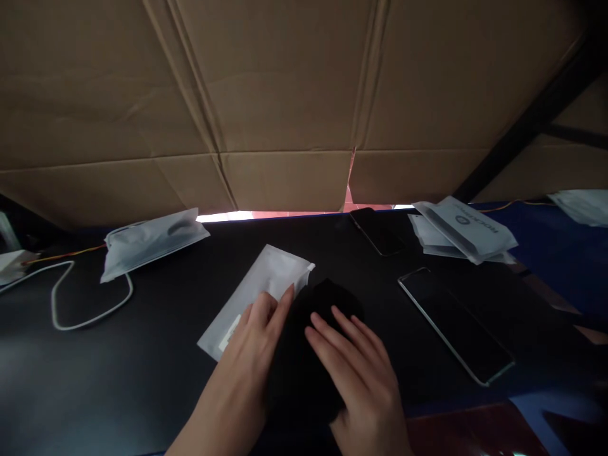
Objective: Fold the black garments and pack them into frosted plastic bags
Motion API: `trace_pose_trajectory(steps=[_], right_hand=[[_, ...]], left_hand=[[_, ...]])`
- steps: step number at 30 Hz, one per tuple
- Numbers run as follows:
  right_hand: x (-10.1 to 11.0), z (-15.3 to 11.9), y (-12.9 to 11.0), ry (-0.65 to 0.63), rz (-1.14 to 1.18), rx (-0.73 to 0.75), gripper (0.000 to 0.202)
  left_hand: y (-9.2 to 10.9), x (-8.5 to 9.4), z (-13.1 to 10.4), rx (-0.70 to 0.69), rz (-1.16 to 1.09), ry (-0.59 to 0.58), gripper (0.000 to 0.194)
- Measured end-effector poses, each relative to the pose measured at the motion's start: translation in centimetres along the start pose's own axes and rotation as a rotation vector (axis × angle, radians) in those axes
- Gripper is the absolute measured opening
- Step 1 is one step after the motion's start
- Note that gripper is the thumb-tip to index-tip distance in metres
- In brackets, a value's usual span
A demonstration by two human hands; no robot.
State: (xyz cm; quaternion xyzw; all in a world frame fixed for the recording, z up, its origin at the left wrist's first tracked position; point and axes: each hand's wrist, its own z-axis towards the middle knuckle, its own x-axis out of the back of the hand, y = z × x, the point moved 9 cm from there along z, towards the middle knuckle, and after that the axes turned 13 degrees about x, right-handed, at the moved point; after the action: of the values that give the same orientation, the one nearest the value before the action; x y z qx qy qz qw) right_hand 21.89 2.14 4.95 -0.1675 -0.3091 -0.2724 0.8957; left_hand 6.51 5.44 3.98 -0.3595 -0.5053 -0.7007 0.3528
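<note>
A frosted white zip pouch (266, 272) lies slanted on the black table (156, 373), its slider at the upper right corner and a small white label near its lower end. My left hand (251, 348) rests over the pouch's right side, fingers bent and one digit stretched along the edge; it appears to grip the pouch there. My right hand (361, 361) is palm down beside it, fingers extended over a very dark patch. Whether that patch is a black object or shadow, I cannot tell. Nothing shows in the right hand.
A phone-shaped slab (456, 323) lies to the right, a smaller dark phone (377, 231) behind it. Several printed pouches (465, 228) are stacked at the back right. Another filled pouch (154, 240) and a white cable (90, 323) lie left. A cardboard wall (285, 95) stands behind.
</note>
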Motion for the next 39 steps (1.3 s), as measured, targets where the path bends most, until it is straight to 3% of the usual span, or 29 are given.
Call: trace_pose_trajectory(steps=[3, 5, 8, 12, 16, 20, 27, 30, 32, 37, 39], right_hand=[[-1.7, 0.5, 0.1, -0.093, -0.026, -0.029, 0.061], [-2.4, 0.5, 0.0, -0.152, -0.029, -0.024, 0.059], [-2.6, 0.8, -0.2, -0.196, -0.029, 0.015, 0.044], [-3.2, 1.5, -1.8, -0.309, -0.016, 0.188, 0.034], [-3.1, 1.5, -3.6, -0.246, -0.030, 0.372, 0.030], [-3.0, 1.1, -3.8, -0.148, -0.022, 0.396, 0.027], [-4.6, 1.4, -4.1, -0.404, 0.140, 0.492, 0.024], [-3.7, 2.1, -4.0, -0.355, 0.114, 0.535, 0.024], [-3.0, 2.6, -3.4, -0.271, 0.102, 0.478, 0.027], [-2.6, 2.8, 0.3, -0.088, 0.027, 0.029, 0.040], [-3.0, 2.5, 0.2, -0.075, -0.016, 0.000, 0.038]], left_hand=[[-0.5, 0.2, 0.5, 0.026, -0.110, -0.079, 0.111], [-1.5, 0.7, 0.7, 0.083, -0.161, -0.068, 0.096], [-3.5, 1.5, 0.7, 0.204, -0.252, -0.007, 0.057], [-4.2, 1.2, 0.4, 0.288, -0.347, 0.010, 0.041], [-3.0, 0.8, 0.2, 0.265, -0.343, 0.056, 0.039], [-2.4, 0.6, -0.3, 0.262, -0.344, 0.089, 0.042], [-3.3, 0.7, -0.4, 0.335, -0.422, 0.076, 0.039], [-2.9, 0.7, -0.2, 0.308, -0.400, 0.050, 0.040], [-2.5, 0.7, -0.1, 0.274, -0.396, 0.041, 0.039], [-2.8, 0.5, -0.4, 0.315, -0.449, 0.035, 0.036], [-3.0, 0.2, -0.4, 0.337, -0.475, 0.013, 0.037]])
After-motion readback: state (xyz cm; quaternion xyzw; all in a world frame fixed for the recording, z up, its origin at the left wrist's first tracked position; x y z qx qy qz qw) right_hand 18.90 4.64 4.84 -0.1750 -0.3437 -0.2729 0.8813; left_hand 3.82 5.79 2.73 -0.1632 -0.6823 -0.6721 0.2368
